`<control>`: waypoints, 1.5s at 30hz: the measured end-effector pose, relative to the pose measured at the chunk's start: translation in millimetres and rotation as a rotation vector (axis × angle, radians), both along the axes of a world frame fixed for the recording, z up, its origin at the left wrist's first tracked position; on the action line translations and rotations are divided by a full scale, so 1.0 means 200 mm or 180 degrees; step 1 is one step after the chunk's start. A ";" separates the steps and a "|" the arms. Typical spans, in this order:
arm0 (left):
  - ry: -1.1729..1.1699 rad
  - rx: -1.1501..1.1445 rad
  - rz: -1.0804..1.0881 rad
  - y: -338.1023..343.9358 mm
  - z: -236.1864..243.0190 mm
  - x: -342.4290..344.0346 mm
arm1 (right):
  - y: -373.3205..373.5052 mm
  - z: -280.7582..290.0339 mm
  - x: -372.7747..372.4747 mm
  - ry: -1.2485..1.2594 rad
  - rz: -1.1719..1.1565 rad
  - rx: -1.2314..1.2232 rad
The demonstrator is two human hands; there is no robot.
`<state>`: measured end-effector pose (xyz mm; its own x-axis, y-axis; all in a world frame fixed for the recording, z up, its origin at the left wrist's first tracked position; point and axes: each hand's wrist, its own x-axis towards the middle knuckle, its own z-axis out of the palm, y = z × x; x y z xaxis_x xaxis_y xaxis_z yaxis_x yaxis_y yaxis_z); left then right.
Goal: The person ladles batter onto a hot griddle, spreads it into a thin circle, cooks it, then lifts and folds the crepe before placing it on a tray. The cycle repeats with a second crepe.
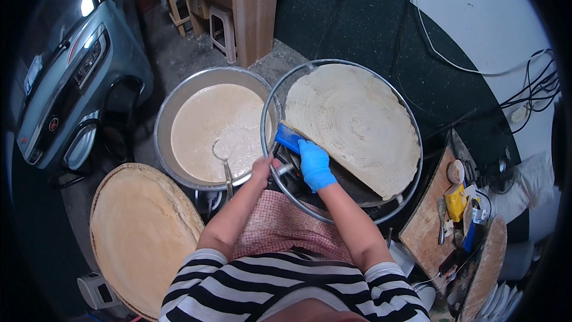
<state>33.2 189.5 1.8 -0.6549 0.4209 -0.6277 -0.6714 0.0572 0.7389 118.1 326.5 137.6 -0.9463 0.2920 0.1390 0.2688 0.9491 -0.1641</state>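
Observation:
My right hand (316,167), in a blue glove, grips a blue flat scraper (288,138) at the left side of a round griddle. A large pale, thin pancake (351,122) covers most of the griddle. Its near-left edge runs straight and browned beside the scraper, and the dark griddle surface (342,182) shows below it. A metal hoop (417,113) circles the griddle. My bare left hand (262,170) is closed at the hoop's left rim; what its fingers hold is blurred.
To the left stands a large metal pot (164,104) of beige batter (208,119) with a ladle (227,170) in it. A stack of round pancakes (143,232) sits near left. At right are a cluttered board (426,226) and cables (530,83). A three-wheeler (77,89) and wooden desk (256,18) stand behind.

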 end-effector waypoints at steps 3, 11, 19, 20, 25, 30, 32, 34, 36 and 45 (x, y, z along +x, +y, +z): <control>0.0085 -0.0053 0.0380 0.02 -0.01 0.39 | 0.02 -0.03 -0.04 0.0098 -0.0010 0.0066; 0.1043 0.0916 -0.0435 0.02 -0.04 0.61 | 0.04 -0.06 -0.12 0.0260 -0.0019 0.0135; 0.0280 -0.0311 -0.0308 -0.03 0.00 0.41 | 0.08 -0.05 -0.19 -0.0036 -0.0259 0.0019; 0.0181 -0.0023 -0.0163 0.00 0.01 0.56 | 0.08 -0.05 -0.19 0.0081 -0.0152 0.0029; 0.0250 -0.0355 -0.1391 0.01 0.01 0.86 | 0.09 -0.10 -0.22 0.0294 -0.0041 -0.0111; 0.0598 0.0627 0.0363 -0.01 0.00 0.29 | 0.12 -0.10 -0.25 0.0477 -0.0160 -0.0265; 0.0380 0.0358 0.0441 -0.01 0.00 0.25 | 0.14 -0.09 -0.24 0.0313 -0.0282 -0.0203; 0.0474 -0.0157 -0.0009 -0.02 0.01 0.40 | 0.16 -0.07 -0.24 0.0144 -0.0312 -0.0118; 0.0525 -0.0409 -0.0389 0.01 0.01 0.68 | 0.17 -0.06 -0.23 0.0098 -0.0381 0.0071; -0.0074 0.0256 0.0185 0.02 0.02 0.60 | 0.37 -0.18 -0.26 0.1434 -0.0873 0.0192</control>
<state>153.2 194.0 6.8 -0.6653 0.4323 -0.6087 -0.6888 -0.0411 0.7237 66.7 400.3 101.5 -0.6788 0.4993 0.5384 0.4239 0.8652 -0.2679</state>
